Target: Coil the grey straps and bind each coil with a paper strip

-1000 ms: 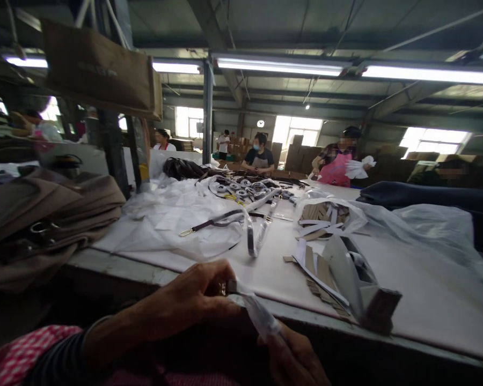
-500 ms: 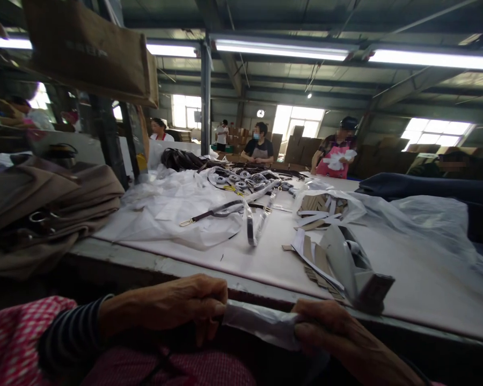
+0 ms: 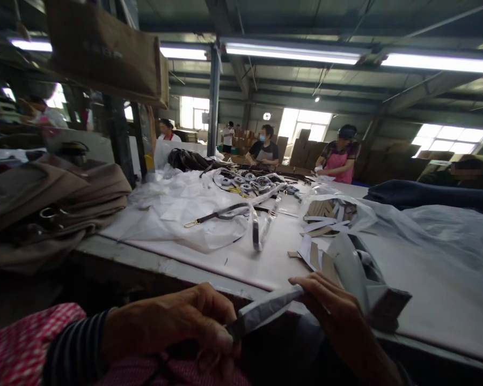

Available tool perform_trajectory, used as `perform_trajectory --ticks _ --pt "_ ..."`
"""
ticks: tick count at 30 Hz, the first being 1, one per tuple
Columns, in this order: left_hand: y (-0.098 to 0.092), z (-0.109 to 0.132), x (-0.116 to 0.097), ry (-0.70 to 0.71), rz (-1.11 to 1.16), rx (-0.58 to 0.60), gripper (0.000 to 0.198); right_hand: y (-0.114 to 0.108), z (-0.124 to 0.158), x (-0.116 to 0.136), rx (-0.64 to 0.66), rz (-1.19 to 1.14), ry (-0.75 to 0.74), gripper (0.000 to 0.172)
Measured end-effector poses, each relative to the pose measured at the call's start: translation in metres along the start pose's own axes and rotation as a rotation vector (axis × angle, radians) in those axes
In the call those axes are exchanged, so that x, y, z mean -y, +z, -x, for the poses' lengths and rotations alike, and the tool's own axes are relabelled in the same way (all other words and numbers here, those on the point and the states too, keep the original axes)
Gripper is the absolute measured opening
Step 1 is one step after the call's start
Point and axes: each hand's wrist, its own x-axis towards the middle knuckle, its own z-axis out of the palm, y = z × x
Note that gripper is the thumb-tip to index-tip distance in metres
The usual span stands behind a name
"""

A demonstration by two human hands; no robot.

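Note:
A dark strap wrapped in thin white film (image 3: 268,311) spans between my hands, just in front of the table edge, slanting up to the right. My left hand (image 3: 197,327) is closed, its thumb and fingers pinching the strap's dark end at the lower left. At the upper end, my right hand (image 3: 338,316) has long, fairly straight fingers over the film; its thumb is mostly hidden, but the end appears held between them. Beyond my right hand, a grey tape dispenser (image 3: 356,273) stands on the table beside cardboard and white paper strips (image 3: 316,254).
Straps (image 3: 221,213) with metal clasps lie mid-table on white film sheets (image 3: 177,209). Brown bags (image 3: 52,198) are heaped at left, below a hanging brown bag (image 3: 108,59). Clear plastic (image 3: 434,225) and dark material (image 3: 426,193) lie at right. A co-worker in pink (image 3: 338,161) stands across the table.
The wrapped strap has turned from nearly level to slanting up rightward. My left hand has moved slightly down and right; my right hand has risen and its fingers have straightened. The view has shifted slightly.

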Motion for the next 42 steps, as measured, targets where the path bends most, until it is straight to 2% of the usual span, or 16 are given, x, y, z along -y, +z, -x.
perform_trajectory --ticks 2,5,7,11,13,16,18,20,24,26,28,30,33,35,38,42 --pt "0.01 0.0 -0.003 0.047 0.085 -0.007 0.019 0.014 -0.001 0.0 -0.067 -0.017 0.014 0.021" --pt "0.025 -0.006 -0.012 0.194 0.128 -0.071 0.021 0.047 0.002 0.008 -0.12 -0.213 0.201 0.033" --pt "0.032 -0.014 -0.019 0.329 0.118 -0.164 0.022 0.075 0.004 0.019 -0.102 -0.434 0.335 0.043" --pt "0.037 -0.035 -0.03 0.507 0.104 -0.412 0.02 0.128 0.007 0.042 -0.036 -0.845 0.386 0.053" --pt "0.037 -0.044 -0.03 0.533 0.082 -0.515 0.023 0.143 0.007 0.051 -0.055 -0.94 0.414 0.052" --pt "0.035 -0.054 -0.019 0.609 -0.018 -0.663 0.024 0.148 0.004 0.059 -0.059 -1.046 0.456 0.051" --pt "0.03 -0.059 -0.007 0.702 -0.192 -0.719 0.018 0.144 0.0 0.062 -0.013 -1.127 0.496 0.052" --pt "0.021 -0.063 0.005 0.868 -0.525 -0.689 0.018 0.136 -0.005 0.062 0.019 -1.183 0.511 0.053" --pt "0.005 -0.059 0.009 1.196 -1.339 -0.414 0.026 0.122 -0.007 0.053 0.073 -1.161 0.551 0.056" --pt "0.005 -0.052 0.002 1.169 -1.611 -0.307 0.024 0.117 -0.004 0.045 0.133 -1.143 0.572 0.059" --pt "0.007 -0.043 -0.006 1.019 -1.781 -0.202 0.022 0.112 0.001 0.037 0.21 -1.158 0.579 0.06" --pt "0.007 -0.035 -0.011 0.859 -1.847 -0.104 0.02 0.106 0.007 0.031 0.277 -1.189 0.61 0.053" --pt "0.0 -0.026 -0.012 0.714 -1.788 -0.043 0.019 0.09 0.015 0.025 0.306 -1.193 0.698 0.034" --pt "-0.007 -0.021 -0.007 0.64 -1.692 -0.035 0.018 0.077 0.018 0.021 0.293 -1.166 0.726 0.027" --pt "-0.012 -0.013 0.008 0.53 -1.595 -0.071 0.009 0.054 0.022 0.016 0.302 -1.123 0.697 0.029" --pt "-0.006 -0.005 0.028 0.486 -1.445 -0.233 0.013 0.023 0.022 0.009 0.319 -0.931 0.685 0.036"
